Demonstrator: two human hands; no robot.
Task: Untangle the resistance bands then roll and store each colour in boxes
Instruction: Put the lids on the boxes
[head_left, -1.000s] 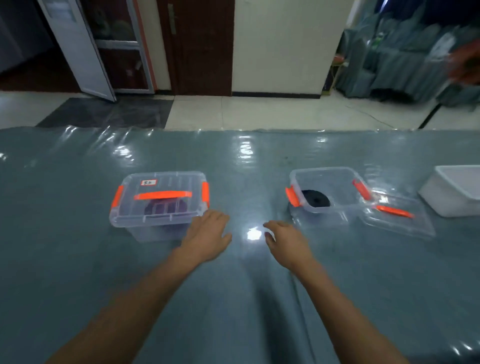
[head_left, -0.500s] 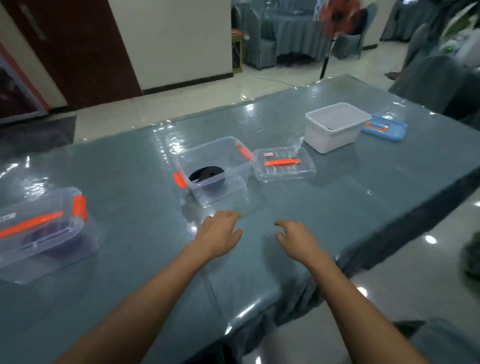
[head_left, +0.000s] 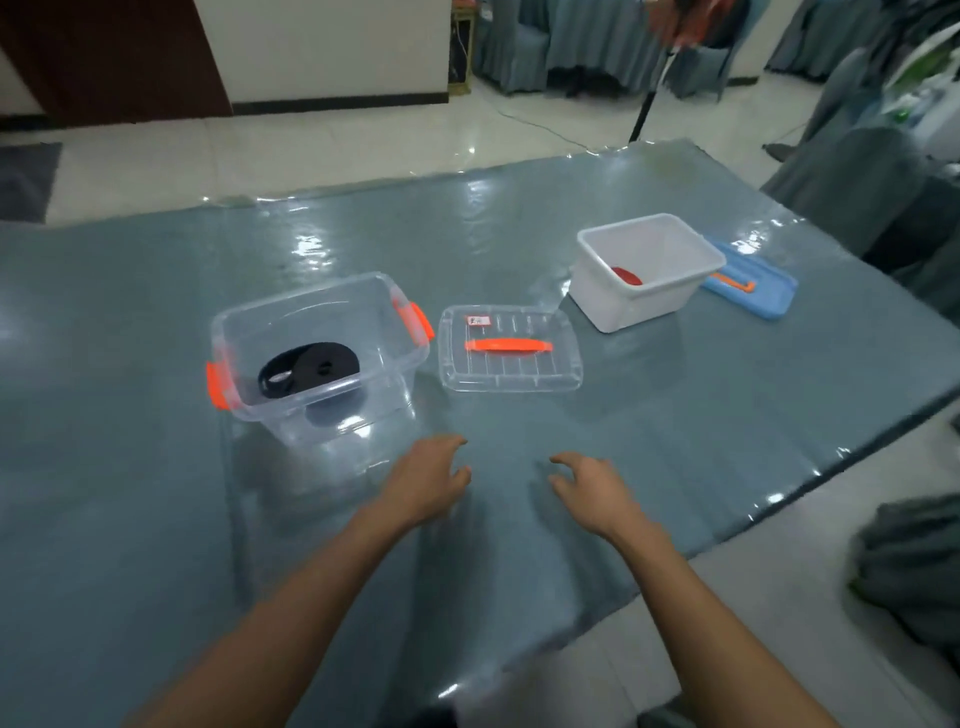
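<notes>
A clear box (head_left: 395, 353) with orange latches stands open on the table, with a rolled black band (head_left: 309, 368) inside. Its clear lid (head_left: 509, 347) with an orange handle lies flat just to the right. Further right a white box (head_left: 623, 306) holds a rolled red band (head_left: 626, 275). My left hand (head_left: 426, 480) and my right hand (head_left: 595, 491) hover over the table in front of the clear box, fingers loosely curled, holding nothing.
A blue lid (head_left: 753, 283) with an orange handle lies behind the white box. The table (head_left: 156, 467) has a shiny grey-blue plastic cover; its right edge runs diagonally near my right arm. Covered chairs (head_left: 852, 171) stand at the right, a fan stand (head_left: 647, 109) behind.
My view has swung right: the closed clear box with the purple band has left the frame, and the open boxes now sit closer. Both hands stay in front of me, empty.
</notes>
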